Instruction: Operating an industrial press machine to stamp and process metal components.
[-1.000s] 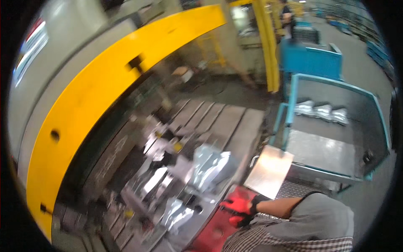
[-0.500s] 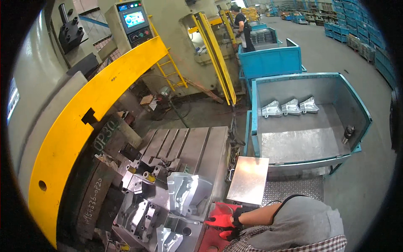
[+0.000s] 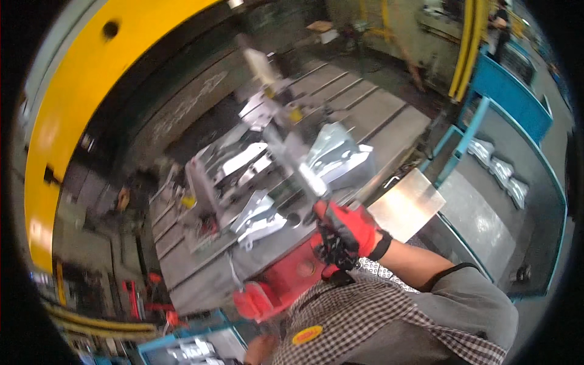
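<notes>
My right hand [image 3: 356, 232], in a red and black glove, is closed on the near end of a long silvery bar-like tool [image 3: 311, 179]. The tool is smeared by motion and slants up and left over the press bed; its exact kind cannot be made out. Near the lower edge, a bare forearm [image 3: 260, 349] leads toward a red shape that seems to be my left glove [image 3: 252, 299], beside a red tray [image 3: 289, 274]; its fingers are unclear. Bent silvery sheet-metal parts lie close by: one [image 3: 258, 220] left of my right hand, another [image 3: 334, 152] beyond it.
A steel die [image 3: 243, 167] stands on the slotted press bed [image 3: 377, 109]. The yellow press guard [image 3: 58, 128] curves along the left. A flat metal plate [image 3: 407, 204] lies right of my hand, before a blue-edged bin [image 3: 486, 237] with several parts. A person [image 3: 500, 30] stands far right.
My view has swung left and down toward the die. My right hand has risen from the red tray and now holds the silvery tool. The bin has shifted toward the right edge.
</notes>
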`<state>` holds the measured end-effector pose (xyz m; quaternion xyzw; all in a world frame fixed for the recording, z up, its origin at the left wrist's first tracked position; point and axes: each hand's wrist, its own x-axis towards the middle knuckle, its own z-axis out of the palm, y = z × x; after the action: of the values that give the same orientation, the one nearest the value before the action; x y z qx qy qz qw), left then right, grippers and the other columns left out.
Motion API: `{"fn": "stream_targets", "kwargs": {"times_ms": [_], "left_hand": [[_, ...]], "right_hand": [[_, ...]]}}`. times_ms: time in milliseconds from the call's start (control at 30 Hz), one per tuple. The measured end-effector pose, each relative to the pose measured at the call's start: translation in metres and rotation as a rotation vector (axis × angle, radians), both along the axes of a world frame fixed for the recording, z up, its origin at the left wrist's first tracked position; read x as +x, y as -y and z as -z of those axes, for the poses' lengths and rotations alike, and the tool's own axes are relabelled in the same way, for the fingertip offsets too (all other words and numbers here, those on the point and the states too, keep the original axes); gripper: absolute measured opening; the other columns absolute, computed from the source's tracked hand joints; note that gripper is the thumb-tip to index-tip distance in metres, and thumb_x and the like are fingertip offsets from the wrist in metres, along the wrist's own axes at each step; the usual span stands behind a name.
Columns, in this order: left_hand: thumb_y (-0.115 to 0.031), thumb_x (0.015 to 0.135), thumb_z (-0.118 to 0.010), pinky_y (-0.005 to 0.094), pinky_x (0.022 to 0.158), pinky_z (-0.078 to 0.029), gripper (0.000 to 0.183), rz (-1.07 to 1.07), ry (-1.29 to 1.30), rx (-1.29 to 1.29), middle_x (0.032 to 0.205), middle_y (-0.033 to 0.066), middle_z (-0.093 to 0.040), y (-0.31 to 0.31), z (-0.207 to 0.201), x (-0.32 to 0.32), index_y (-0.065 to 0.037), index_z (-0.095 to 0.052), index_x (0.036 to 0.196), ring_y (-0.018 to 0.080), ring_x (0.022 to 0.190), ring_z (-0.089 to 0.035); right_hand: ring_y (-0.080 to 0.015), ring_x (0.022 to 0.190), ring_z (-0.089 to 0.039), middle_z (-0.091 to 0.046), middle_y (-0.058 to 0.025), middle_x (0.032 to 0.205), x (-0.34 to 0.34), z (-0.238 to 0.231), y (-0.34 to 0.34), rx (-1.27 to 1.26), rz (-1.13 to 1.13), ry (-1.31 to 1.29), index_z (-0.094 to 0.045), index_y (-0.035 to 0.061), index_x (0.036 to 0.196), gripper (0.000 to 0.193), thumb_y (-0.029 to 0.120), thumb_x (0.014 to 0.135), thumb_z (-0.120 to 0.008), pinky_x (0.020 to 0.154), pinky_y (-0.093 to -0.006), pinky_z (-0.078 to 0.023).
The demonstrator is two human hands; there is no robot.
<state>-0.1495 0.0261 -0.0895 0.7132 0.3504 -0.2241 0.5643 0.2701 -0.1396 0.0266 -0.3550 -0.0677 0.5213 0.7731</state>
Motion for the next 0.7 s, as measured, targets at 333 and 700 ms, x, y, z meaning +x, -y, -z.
{"fn": "stream_targets", "kwargs": {"times_ms": [333, 700], "left_hand": [[-0.045, 0.094, -0.039, 0.0477, 0.100, -0.036, 0.056, -0.867, 0.923, -0.797, 0.134, 0.0121, -0.044, 0.030, -0.083, 0.182, -0.008, -0.035, 0.136, 0.0294, 0.123, -0.042], [-0.022, 0.095, -0.046, 0.0373, 0.094, -0.045, 0.044, -0.758, 1.044, -0.711, 0.124, 0.0157, -0.051, 0.051, -0.117, 0.155, 0.003, -0.038, 0.131, 0.0242, 0.112, -0.053]], "right_hand": [[-0.0146, 0.067, -0.053, -0.051, 0.0010, 0.076, -0.012, -0.053, -0.052, 0.404, 0.065, -0.034, -0.052, 0.0134, 0.106, 0.059, 0.067, 0.083, -0.042, 0.059, -0.0260, -0.043], [-0.0123, 0.052, -0.045, -0.049, 0.0003, 0.063, 0.002, 0.001, -0.032, 0.233, 0.120, -0.048, -0.053, 0.0116, 0.089, 0.054, 0.065, 0.081, -0.049, 0.047, -0.0243, -0.036]]}}
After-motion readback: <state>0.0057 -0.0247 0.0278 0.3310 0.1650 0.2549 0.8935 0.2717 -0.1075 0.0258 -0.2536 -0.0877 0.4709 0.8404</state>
